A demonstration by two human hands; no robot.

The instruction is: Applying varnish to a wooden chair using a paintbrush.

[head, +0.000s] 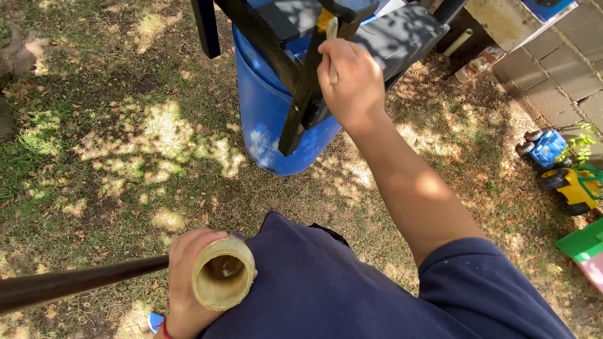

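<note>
My right hand (353, 81) is raised and closed around the handle of a paintbrush (330, 37), whose tip rests on a dark-painted wooden chair (301, 81) lying upside down on a blue plastic barrel (267, 119). My left hand (185, 282) is near my body and grips a round open container (223, 273) with a cream-coloured rim and dark liquid inside. The brush's bristles are hidden against the dark wood.
A dark pole (69, 282) crosses the lower left over grass with dry leaves. Toy trucks, one blue (545, 147) and one yellow (575, 188), lie at the right beside a green object (584, 242). Paving slabs (565, 63) fill the upper right.
</note>
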